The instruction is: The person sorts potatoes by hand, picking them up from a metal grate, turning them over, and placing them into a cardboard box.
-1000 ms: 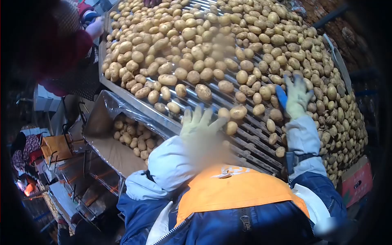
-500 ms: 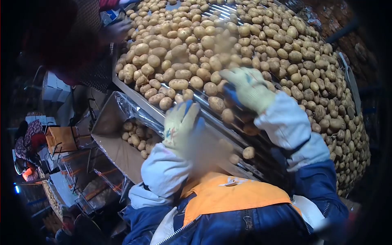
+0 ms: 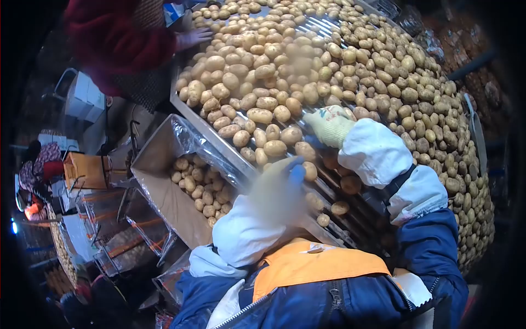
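Note:
Many potatoes (image 3: 263, 102) cover a roller table with a metal edge (image 3: 211, 131). My left hand (image 3: 279, 183), in a pale glove with blue fingertips, is over the near side of the rollers beside a few potatoes; a blurred patch hides much of it, and whether it holds anything cannot be made out. My right hand (image 3: 330, 125), in a similar glove, reaches down among the potatoes on the rollers, its fingers mostly hidden. Bare dark rollers (image 3: 359, 211) show in front of my body, with a few loose potatoes on them.
A lined cardboard box (image 3: 170, 192) with potatoes stands left of the table. At the upper left, a co-worker's gloved hand (image 3: 193, 38) touches the potatoes. White boxes (image 3: 85, 98) and an orange-brown box (image 3: 85, 170) stand farther left. Another person (image 3: 41, 164) is in the background.
The view has shifted, so the table and box sit lower and farther right. My left hand has moved from the table's edge to over the rollers. The co-worker's hand is now more visible.

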{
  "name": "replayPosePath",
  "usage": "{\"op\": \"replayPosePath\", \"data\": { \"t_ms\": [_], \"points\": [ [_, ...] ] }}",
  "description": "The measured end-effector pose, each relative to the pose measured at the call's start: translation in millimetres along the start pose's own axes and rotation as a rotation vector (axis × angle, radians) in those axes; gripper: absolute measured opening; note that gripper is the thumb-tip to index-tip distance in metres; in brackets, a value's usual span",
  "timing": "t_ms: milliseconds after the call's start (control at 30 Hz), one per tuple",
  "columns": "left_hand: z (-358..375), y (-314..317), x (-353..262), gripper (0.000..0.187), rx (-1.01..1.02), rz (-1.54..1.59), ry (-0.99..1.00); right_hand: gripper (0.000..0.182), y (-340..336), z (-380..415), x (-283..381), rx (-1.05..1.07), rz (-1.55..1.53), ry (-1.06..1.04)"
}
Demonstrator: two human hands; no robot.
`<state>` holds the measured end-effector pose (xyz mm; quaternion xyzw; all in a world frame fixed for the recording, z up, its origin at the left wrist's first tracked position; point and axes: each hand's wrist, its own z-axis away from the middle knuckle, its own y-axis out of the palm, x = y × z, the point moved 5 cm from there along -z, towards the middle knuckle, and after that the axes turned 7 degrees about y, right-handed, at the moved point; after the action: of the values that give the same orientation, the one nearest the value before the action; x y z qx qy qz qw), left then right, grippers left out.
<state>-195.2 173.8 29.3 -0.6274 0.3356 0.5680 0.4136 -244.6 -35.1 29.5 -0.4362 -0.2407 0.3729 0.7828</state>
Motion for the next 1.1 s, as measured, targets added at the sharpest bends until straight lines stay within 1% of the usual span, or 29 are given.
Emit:
{"op": "replayPosePath", "data": {
  "t_ms": [33, 67, 100, 133, 167, 200, 233, 267, 300, 333, 367, 400, 433, 467, 500, 533, 567, 600, 633, 700, 733, 767, 833, 900, 933, 967, 1033, 1067, 1100],
  "points": [
    [3, 0, 8, 0.036, -0.033, 0.301, -0.268, 0.029, -1, 5, -2, -0.002, 0.012, -0.016],
    [5, -4, 1, 0.044, -0.033, 0.405, -0.292, 0.030, -4, 11, -8, -0.014, -0.141, 0.021],
    [5, -10, -6, 0.044, -0.064, 0.407, -0.284, 0.031, -9, 17, -10, -0.023, -0.294, 0.054],
    [7, -10, -8, 0.046, -0.086, 0.610, -0.401, 0.031, -20, 32, -8, -0.023, -0.491, 0.166],
    [12, -10, -7, 0.049, -0.117, 0.817, -0.512, 0.043, 3, 14, -31, -0.017, -0.573, 0.118],
    [14, -3, 27, 0.055, -0.058, 0.961, -0.488, 0.043, -1, 25, -29, -0.168, -0.751, -0.002],
    [15, 0, 44, 0.056, 0.034, 1.137, -0.478, 0.045, -17, 51, -7, -0.116, -0.946, 0.030],
    [21, 7, 53, 0.055, 0.093, 1.306, -0.400, 0.044, -28, 75, 18, -0.052, -1.045, -0.034],
    [29, -1, 13, 0.050, -0.102, 1.210, -0.552, 0.047, -11, 75, 30, 0.015, -1.014, -0.138],
    [28, 18, 63, 0.044, -0.122, 0.890, -0.023, 0.047, -14, 98, 60, 0.145, -0.995, -0.038],
    [30, 5, 38, 0.038, 0.174, 1.355, -0.327, 0.046, -3, 98, 67, 0.101, -1.010, -0.250],
    [50, -11, 25, 0.036, -0.002, 1.292, -0.425, 0.045, -2, 98, 83, 0.039, -1.115, -0.220],
    [61, -18, 17, 0.034, -0.113, 1.236, -0.519, 0.044, -9, 104, 77, -0.073, -1.211, -0.151],
    [72, -32, 29, 0.034, 0.006, 1.174, -0.446, 0.043, 1, 90, 63, -0.202, -1.147, -0.181],
    [95, -52, 26, 0.040, 0.035, 0.742, -0.021, 0.042, 5, 77, 39, -0.347, -1.076, -0.186],
    [108, -66, 17, 0.047, -0.141, 0.597, -0.558, 0.037, -8, 92, 35, -0.249, -0.965, 0.033],
    [125, -82, 50, 0.047, -0.081, 0.393, -0.346, 0.033, -4, 92, 17, -0.396, -0.783, -0.002],
    [142, -94, 83, 0.048, -0.042, 0.200, -0.119, 0.032, -6, 102, 2, -0.423, -0.638, 0.098],
    [149, -104, 48, 0.043, -0.120, 0.849, -0.303, 0.031, -7, 106, -12, -0.428, -0.497, 0.186],
    [176, -117, 45, 0.038, -0.379, 1.089, -0.585, 0.032, 16, 87, -60, -0.492, -0.509, 0.282],
    [183, -119, 48, 0.036, -0.429, 1.020, -0.562, 0.033, 12, 81, -72, -0.525, -0.538, 0.332],
    [186, -123, 52, 0.034, -0.484, 0.952, -0.539, 0.037, 5, 75, -80, -0.568, -0.474, 0.325],
    [182, -126, 50, 0.032, -0.476, 1.004, -0.595, 0.045, -29, 66, -63, -0.583, -0.293, 0.353],
    [175, -127, 47, 0.043, -0.322, 1.036, -0.598, 0.051, -40, 35, -62, -0.568, -0.198, 0.306],
    [170, -127, 50, 0.043, -0.257, 1.062, -0.582, 0.056, -43, 21, -59, -0.514, -0.175, 0.291],
    [169, -127, 52, 0.043, -0.259, 1.063, -0.580, 0.056, -44, 5, -59, -0.514, -0.174, 0.288],
    [164, -125, 46, 0.042, -0.302, 1.047, -0.625, 0.057, -36, -26, -52, -0.423, -0.007, 0.222],
    [162, -123, 47, 0.042, -0.302, 1.048, -0.626, 0.053, -35, -34, -48, -0.444, 0.088, 0.258],
    [160, -122, 48, 0.042, -0.290, 1.037, -0.618, 0.053, -34, -35, -54, -0.444, 0.088, 0.259]
  ]
}}
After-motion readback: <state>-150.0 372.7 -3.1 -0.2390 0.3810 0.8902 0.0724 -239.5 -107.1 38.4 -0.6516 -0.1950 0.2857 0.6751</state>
